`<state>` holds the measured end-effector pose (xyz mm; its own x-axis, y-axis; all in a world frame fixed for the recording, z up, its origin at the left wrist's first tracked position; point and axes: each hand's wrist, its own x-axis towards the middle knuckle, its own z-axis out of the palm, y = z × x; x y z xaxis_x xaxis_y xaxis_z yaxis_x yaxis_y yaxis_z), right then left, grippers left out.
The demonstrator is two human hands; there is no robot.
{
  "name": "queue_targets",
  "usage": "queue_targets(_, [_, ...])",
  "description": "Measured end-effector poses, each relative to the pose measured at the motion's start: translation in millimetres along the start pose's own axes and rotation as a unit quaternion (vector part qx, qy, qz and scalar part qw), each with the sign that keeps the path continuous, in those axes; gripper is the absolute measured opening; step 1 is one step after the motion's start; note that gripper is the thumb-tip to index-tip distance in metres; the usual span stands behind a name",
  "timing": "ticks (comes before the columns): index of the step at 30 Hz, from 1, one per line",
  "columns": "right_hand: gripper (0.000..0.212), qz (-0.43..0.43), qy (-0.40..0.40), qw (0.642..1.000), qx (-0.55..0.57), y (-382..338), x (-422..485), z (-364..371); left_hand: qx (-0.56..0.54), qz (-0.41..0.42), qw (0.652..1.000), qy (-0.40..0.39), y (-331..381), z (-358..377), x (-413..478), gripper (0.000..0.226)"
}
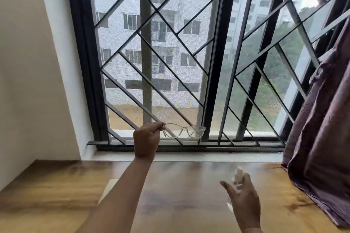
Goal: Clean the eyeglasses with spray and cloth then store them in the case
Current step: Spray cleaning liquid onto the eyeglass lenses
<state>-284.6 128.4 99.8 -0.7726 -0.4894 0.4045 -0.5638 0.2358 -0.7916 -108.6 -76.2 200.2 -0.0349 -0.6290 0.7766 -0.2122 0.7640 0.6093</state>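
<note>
Head view, read left to right.

- Pale flat object [108, 188] on the wooden table [56, 195], partly hidden by the left forearm; cloth or case, cannot tell.
- Left hand [146, 138] raised before the window grille [151, 81], thumb and fingers pinching one temple of the eyeglasses [184, 132]. The glasses are in the air, lenses pointing right, and touch nothing else.
- Right hand [244, 200] low over the table, motion-blurred, fingers apparently wrapped round a small clear spray bottle [238, 174], thumb held out.
- Purple curtain [322, 119] hangs at the far right.

Handling judgement: the frame is clear plastic, light and thin, and likely to flex at the hinges. The lenses smear and scratch easily. It is best held by the temple or rim, never by the lens faces. A one-temple pinch may twist during wiping, so the rim will need support.
</note>
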Motion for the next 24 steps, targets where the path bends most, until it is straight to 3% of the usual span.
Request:
queue_targets(6, [0.066, 0.089, -0.029, 0.995, -0.035, 35, -17, 14, 0.003, 0.003, 1.0, 0.002, 1, -2, -3, 0.014])
queue_targets(11, [0.079, 0.04, -0.001, 0.999, -0.003, 51, -26, 23, 0.001, 0.005, 1.0, 0.005, 0, -3, -4, 0.013])
queue_targets(16, [0.081, 0.045, -0.043, 0.998, -0.025, 54, -25, 27, -0.007, -0.012, 1.0, 0.008, -2, -3, -5, 0.014])
queue_targets(18, [0.08, 0.044, -0.024, 0.999, -0.015, 52, -26, 27, -0.011, -0.015, 1.0, 0.01, 0, -3, -5, 0.014])
queue_targets(21, [0.096, 0.005, 0.053, 0.999, -0.01, 41, -26, 23, -0.018, -0.015, 1.0, 0.019, 0, -4, -6, 0.015])
queue_targets(24, [0.075, -0.019, 0.115, 0.992, 0.036, 2, -10, 11, -0.028, -0.021, 0.999, 0.032, -3, -4, -5, 0.017])
